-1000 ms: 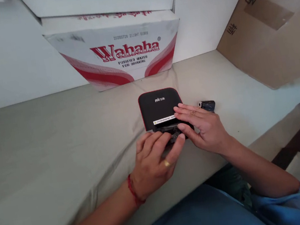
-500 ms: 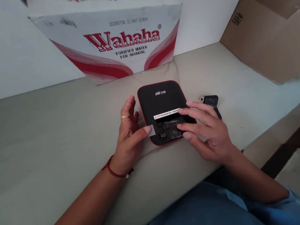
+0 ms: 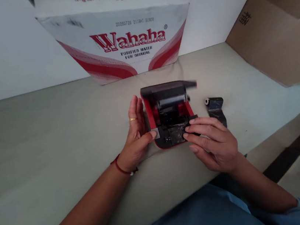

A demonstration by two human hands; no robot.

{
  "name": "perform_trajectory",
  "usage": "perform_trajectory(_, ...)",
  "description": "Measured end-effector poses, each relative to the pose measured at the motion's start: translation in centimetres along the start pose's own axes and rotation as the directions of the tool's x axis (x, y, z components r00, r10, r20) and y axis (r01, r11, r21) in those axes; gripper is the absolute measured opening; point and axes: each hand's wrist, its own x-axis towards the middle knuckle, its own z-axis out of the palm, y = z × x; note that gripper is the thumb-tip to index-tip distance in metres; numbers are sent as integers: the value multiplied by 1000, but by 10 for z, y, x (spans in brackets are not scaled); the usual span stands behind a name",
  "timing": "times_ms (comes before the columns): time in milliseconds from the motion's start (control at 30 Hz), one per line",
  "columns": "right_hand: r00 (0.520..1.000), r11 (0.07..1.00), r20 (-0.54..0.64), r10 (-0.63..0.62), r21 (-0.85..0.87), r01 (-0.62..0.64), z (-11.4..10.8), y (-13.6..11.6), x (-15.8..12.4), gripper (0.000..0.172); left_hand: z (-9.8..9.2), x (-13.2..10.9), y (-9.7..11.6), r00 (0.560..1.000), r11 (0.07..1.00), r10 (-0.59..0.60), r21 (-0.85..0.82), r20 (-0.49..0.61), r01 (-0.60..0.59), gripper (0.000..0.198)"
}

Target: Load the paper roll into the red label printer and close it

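A small black-and-red label printer (image 3: pixel 151 114) stands on the table with its black lid (image 3: pixel 163 88) raised and blurred. A dark roller (image 3: pixel 172 102) shows under the lid. Crumpled shiny black film (image 3: pixel 177 134) lies over its front. My left hand (image 3: pixel 138 138) grips the left side, thumb on a grey button (image 3: pixel 156 132) and fingers along the wall. Over the front right corner, my right hand (image 3: pixel 212 139) rests its stretched fingers by the film's edge; what its fingertips press is partly hidden. A small roll of black film (image 3: pixel 215 103) lies right of the printer, partly unrolled.
Behind the printer stands a white and red water carton (image 3: pixel 128 61), with other white boxes around it. A brown cardboard box (image 3: pixel 276 42) is at the far right. The table (image 3: pixel 45 142) has its front edge close to my body.
The printer's lid has swung up from closed, baring the red inside and the roller. My left thumb stays on the grey button; my right hand stays at the front right corner.
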Motion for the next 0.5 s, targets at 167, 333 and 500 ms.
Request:
perform_trajectory(167,992,997,103,78,3,-78,-18,0,23,28,-1,1,-10,1000,998,4,-68,14,-3,110)
perform_trajectory(333,893,963,360,271,-118,-244,-32,13,85,31,2,4,-21,999,988,49,-146,-21,-51,102)
perform_trajectory(500,709,901,597,376,-415,-128,-1,32,136,33,3,7,-23,998,980,63,-185,-30,-67,98)
